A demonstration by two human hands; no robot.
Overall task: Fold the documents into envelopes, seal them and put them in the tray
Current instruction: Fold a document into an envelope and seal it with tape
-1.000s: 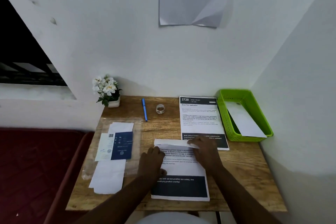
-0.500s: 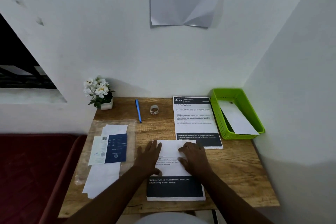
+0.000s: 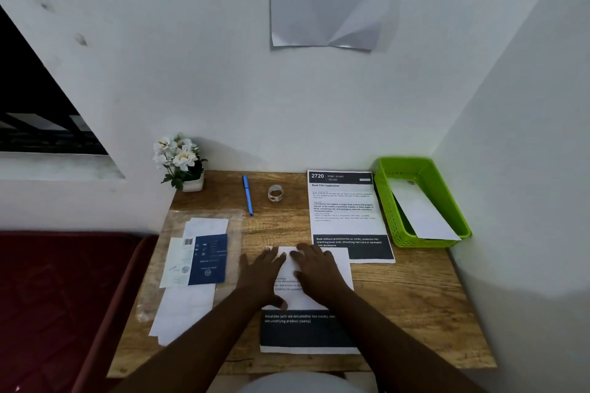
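Small wooden desk (image 3: 415, 303) in a white-walled corner, dim light. Fingers of both hands lie straight and slightly spread, flat on paper, clamped on nothing. Left hand (image 3: 261, 277) and right hand (image 3: 319, 274) sit side by side, pressing the folded-over top flap of the near document (image 3: 306, 332); the flap's blank back faces up, printed text and the dark footer band show below it toward the desk edge. Second document (image 3: 344, 210) lies unfolded just beyond, its near corner touching or slightly under the folded sheet. Green tray (image 3: 386, 201) at far right, one white envelope (image 3: 421, 217) already leaning inside. Spare envelopes (image 3: 185, 309) on the left under a blue booklet (image 3: 209, 260), inside a clear sleeve. Tape roll (image 3: 275, 193) and blue pen (image 3: 247, 195) near the back wall, flower pot (image 3: 182, 163) in the back left corner.

Step, as judged: creasing the first fold of this document. Next move likely needs a firm swipe along the crease, then a second fold so it fits an envelope. Edges must stay aligned or the fold skews.
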